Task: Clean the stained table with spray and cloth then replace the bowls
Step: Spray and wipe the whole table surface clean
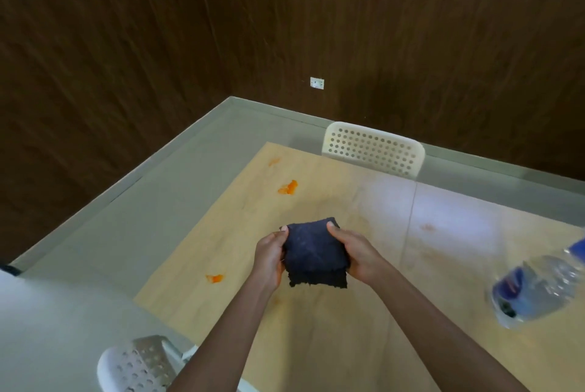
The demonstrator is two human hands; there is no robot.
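Left hand (269,260), right hand (356,254) clamped on folded fuzzy dark cloth (315,254) (squarish) above smooth wooden table (364,328), orange smears (288,187).

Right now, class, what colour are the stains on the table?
Orange stains on the light wooden table, clearest in the head view.

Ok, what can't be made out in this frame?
- Bottle, head view: blurred and cut by the right edge; nozzle and label unreadable.
- Bowls: none in view.
- Cloth: folded between left hand and right hand; underside hidden.
- Near chair: cut by the bottom edge.
- Wall socket: too small.
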